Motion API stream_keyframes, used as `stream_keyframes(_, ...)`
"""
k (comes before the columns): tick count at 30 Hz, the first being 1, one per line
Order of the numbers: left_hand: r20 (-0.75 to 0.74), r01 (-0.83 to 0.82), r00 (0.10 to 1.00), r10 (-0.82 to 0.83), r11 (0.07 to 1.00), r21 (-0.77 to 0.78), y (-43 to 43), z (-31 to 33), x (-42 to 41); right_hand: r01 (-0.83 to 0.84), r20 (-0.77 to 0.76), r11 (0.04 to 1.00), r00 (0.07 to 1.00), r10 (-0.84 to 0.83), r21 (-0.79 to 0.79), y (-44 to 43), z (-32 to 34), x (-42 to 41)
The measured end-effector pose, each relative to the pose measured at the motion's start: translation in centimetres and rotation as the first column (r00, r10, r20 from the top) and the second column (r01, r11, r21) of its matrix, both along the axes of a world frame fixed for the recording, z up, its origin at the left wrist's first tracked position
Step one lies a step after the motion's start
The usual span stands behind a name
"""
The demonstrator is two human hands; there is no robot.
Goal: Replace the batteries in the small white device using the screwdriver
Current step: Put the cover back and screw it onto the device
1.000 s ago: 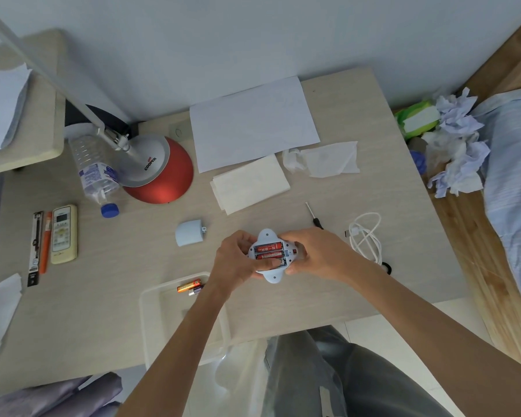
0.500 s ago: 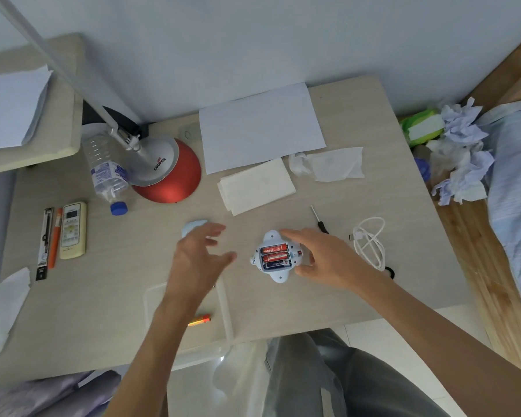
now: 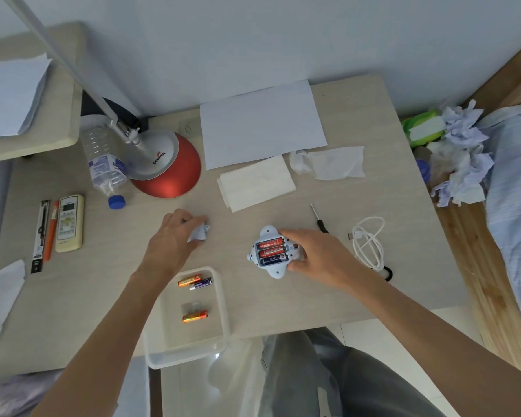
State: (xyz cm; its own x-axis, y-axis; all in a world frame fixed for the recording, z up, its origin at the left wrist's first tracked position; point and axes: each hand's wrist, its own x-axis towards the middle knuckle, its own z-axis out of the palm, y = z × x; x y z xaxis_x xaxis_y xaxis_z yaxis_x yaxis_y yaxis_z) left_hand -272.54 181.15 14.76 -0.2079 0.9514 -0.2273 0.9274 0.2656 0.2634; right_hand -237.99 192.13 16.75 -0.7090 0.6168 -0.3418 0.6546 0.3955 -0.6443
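Observation:
The small white device [image 3: 269, 233] lies on the desk with its back open, showing two red batteries and one dark blue battery [image 3: 272, 251] inside. My right hand [image 3: 310, 254] grips its right side. Further left, my left hand [image 3: 175, 236] closes its fingers on the pale blue battery cover [image 3: 199, 233] on the desk. The screwdriver [image 3: 319, 219], with a black handle, lies just behind my right hand. Three loose batteries [image 3: 194, 281] lie in the clear plastic tray [image 3: 223, 302] at the desk's front edge.
A red desk lamp [image 3: 169, 167], a plastic bottle [image 3: 104, 164], a remote control [image 3: 69, 222] and pens [image 3: 44, 233] stand at the left. Paper sheets [image 3: 260, 124], tissues [image 3: 334, 162] and a coiled white cable [image 3: 369, 242] lie behind and to the right. Crumpled paper [image 3: 460, 158] sits off the desk's right edge.
My left hand let go of the device and reached left to the battery cover, where it now closes on it. The right hand stays on the device.

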Motion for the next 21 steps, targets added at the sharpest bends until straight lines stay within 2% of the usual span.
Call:
stream_keyframes(2,-0.021,0.022,1.0,-0.021,1.0,0.001,-0.1,-0.1,0.0,-0.002,0.008,1.0,1.0,0.002,0.006,0.0,-0.1,0.0)
stream_keyframes(4,0.036,0.009,0.999,-0.01,1.0,0.025,-0.1,0.5,0.9,-0.004,0.01,1.0,1.0,0.004,0.004,0.1,-0.2,0.1)
stream_keyframes(6,0.185,-0.04,0.983,0.019,0.993,0.112,0.0,1.9,3.2,0.001,0.002,1.0,1.0,-0.001,0.003,0.1,-0.4,0.1)
stream_keyframes(9,0.476,-0.093,0.879,-0.03,0.968,0.233,0.3,4.8,9.0,0.017,-0.005,1.0,1.0,-0.017,0.004,0.1,-0.6,0.2)
stream_keyframes(12,0.589,-0.133,0.807,-0.043,0.959,0.251,0.5,6.7,14.2,0.026,0.005,1.0,1.0,-0.026,0.003,0.2,-0.6,0.2)
stream_keyframes(17,0.643,-0.182,0.766,0.009,0.962,0.203,1.0,5.6,16.7,0.026,-0.014,1.0,1.0,-0.026,-0.006,0.3,-0.1,0.3)
stream_keyframes(21,0.522,-0.125,0.853,-0.008,0.967,0.22,0.6,3.7,16.3,0.028,-0.039,0.999,0.999,-0.029,-0.017,0.3,0.0,0.3)
